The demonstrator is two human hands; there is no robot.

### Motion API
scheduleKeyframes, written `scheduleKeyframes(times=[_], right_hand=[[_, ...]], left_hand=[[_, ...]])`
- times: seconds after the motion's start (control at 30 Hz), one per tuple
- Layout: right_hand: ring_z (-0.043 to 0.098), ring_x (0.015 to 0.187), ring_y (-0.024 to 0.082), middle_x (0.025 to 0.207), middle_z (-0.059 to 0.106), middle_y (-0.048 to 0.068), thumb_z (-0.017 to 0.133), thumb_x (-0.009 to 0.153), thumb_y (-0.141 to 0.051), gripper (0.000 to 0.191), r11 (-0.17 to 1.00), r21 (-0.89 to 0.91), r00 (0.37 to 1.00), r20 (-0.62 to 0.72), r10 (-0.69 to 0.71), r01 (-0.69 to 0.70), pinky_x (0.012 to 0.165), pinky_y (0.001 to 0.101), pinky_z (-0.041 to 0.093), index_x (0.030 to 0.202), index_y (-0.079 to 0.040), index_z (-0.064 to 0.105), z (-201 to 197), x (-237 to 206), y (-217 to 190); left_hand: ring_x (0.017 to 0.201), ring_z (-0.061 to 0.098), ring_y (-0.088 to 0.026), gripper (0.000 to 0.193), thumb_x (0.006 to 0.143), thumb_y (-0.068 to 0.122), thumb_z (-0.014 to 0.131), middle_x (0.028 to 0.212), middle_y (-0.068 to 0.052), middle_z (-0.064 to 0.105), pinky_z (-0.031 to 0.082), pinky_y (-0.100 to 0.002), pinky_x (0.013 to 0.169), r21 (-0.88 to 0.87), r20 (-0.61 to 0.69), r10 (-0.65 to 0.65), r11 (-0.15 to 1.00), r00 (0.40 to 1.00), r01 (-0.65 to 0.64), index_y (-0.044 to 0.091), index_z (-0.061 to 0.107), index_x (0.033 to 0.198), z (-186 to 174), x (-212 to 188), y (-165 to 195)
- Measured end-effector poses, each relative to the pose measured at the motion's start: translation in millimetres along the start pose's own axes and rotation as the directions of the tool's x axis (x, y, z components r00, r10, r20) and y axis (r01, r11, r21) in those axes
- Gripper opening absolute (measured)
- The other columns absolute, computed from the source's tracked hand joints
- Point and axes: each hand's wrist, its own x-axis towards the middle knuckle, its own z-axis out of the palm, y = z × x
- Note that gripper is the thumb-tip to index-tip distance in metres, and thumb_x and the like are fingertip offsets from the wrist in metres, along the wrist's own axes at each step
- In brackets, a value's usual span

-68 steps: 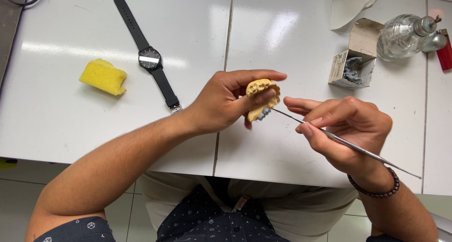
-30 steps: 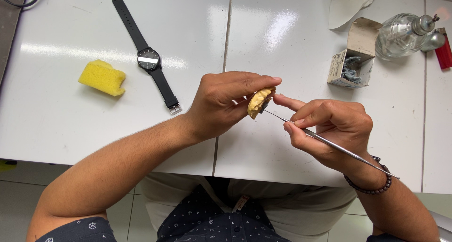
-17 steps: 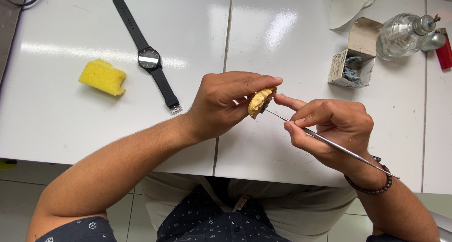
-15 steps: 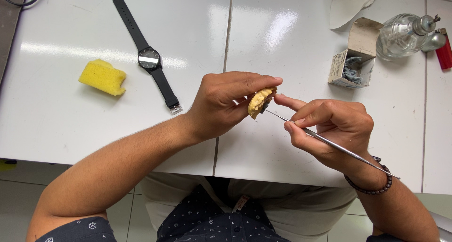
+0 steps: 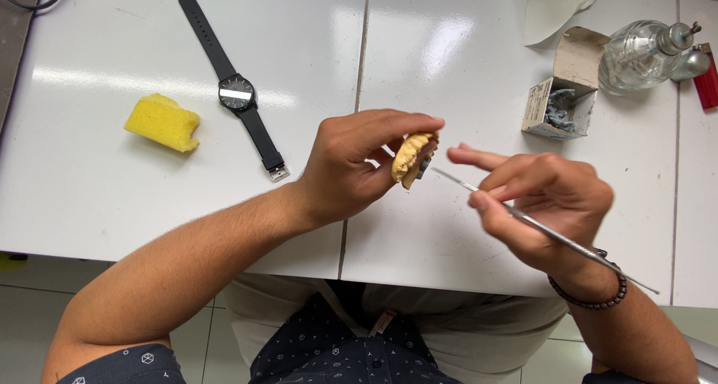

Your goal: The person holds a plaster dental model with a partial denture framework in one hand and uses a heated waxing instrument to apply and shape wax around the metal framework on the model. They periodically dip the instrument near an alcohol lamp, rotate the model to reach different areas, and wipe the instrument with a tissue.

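L to R: sponge (image 5: 162, 121), watch (image 5: 238, 94) lying on bench (image 5: 97, 204), untouched. L hand (image 5: 351, 167) grasping yellow cast (image 5: 410, 158) by its edges, held above bench. Cast looks stiff, light, prob brittle; pinch at rim suits it, keep off grey bit. R hand (image 5: 550, 204) grasping thin metal probe (image 5: 538, 228) pen-style, tip just beside cast, not touching. Box (image 5: 562, 85), glass burner (image 5: 642, 55) far R.
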Motion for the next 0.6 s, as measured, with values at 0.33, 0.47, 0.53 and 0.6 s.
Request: scheduleKeyframes(times=[0.33,0.47,0.53,0.6], right_hand=[[0.079,0.097,0.025,0.094,0.076,0.020,0.068,0.105,0.000,0.008,0.967,0.208,0.983,-0.083,0.165,-0.144,0.090,0.0374,0.070,0.108,0.001,0.060,-3.1,-9.9,2.1],[0.079,0.100,0.027,0.095,0.076,0.021,0.069,0.102,0.005,0.009,0.964,0.206,0.984,-0.021,0.177,-0.168,0.088,0.0358,0.071,0.105,0.001,0.062,0.0,-12.5,3.6],[0.079,0.100,0.028,0.094,0.076,0.021,0.070,0.100,0.006,0.011,0.967,0.184,0.983,-0.021,0.181,-0.175,0.087,0.0352,0.070,0.105,0.001,0.062,0.7,-12.5,3.7],[0.078,0.102,0.028,0.095,0.075,0.020,0.071,0.099,0.007,0.013,0.970,0.167,0.982,-0.035,0.183,-0.175,0.089,0.0351,0.069,0.106,0.001,0.061,3.2,-13.6,3.0]], left_hand=[[0.081,0.073,-0.006,0.020,0.111,0.006,0.065,0.109,-0.008,0.059,0.063,-0.019,0.065,-0.037,-0.245,-0.052,0.998,0.968,0.044,0.002,0.047,0.118,9.5,-9.4,13.4],[0.077,0.068,-0.005,0.025,0.108,0.004,0.069,0.110,-0.009,0.057,0.063,-0.017,0.061,0.040,-0.256,0.028,0.999,0.966,-0.018,0.004,0.045,0.116,10.5,-12.9,11.0],[0.079,0.068,-0.005,0.027,0.108,0.005,0.070,0.110,-0.008,0.056,0.062,-0.018,0.064,0.073,-0.243,0.060,0.996,0.968,-0.044,0.004,0.044,0.116,11.2,-13.7,10.1],[0.080,0.068,-0.005,0.027,0.107,0.004,0.071,0.110,-0.009,0.057,0.063,-0.017,0.063,0.110,-0.249,0.072,0.993,0.966,-0.045,0.004,0.044,0.116,12.8,-14.5,10.5]])
